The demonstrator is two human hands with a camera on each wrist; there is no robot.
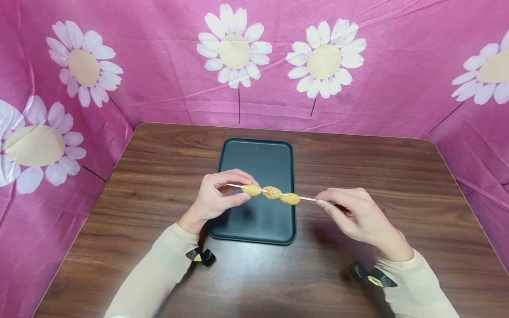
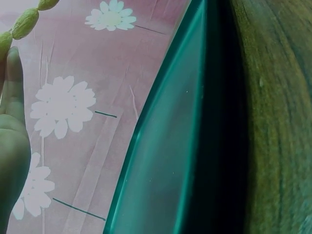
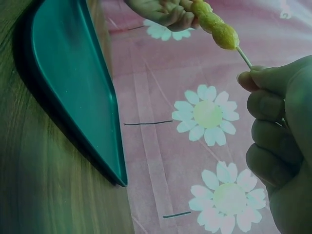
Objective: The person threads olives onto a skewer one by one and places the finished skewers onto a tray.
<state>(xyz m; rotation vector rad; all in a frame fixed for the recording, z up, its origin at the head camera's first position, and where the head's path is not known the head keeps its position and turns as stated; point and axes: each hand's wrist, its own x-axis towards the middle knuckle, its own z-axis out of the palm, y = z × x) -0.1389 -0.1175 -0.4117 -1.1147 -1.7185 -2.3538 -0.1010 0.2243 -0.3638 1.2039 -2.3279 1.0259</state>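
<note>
Three yellow, oval, rough-skinned food pieces point(image 1: 272, 192) are threaded in a row on a thin wooden skewer point(image 1: 307, 198). My left hand point(image 1: 220, 194) pinches the leftmost piece between thumb and fingers, with the skewer's tip poking out past it. The bare right end of the skewer is held between my right thumb and index finger; the other fingers of the right hand point(image 1: 358, 214) are curled, as the right wrist view shows. Skewer and pieces are held above a dark green rectangular tray point(image 1: 258, 157), roughly level and tilting slightly down to the right in the head view.
The tray lies on a brown wood-grain table point(image 1: 358, 163). A pink cloth point(image 1: 159, 62) printed with large white daisies hangs behind the table and at both sides. Each wrist wears a small black device over a light sleeve point(image 1: 159, 265).
</note>
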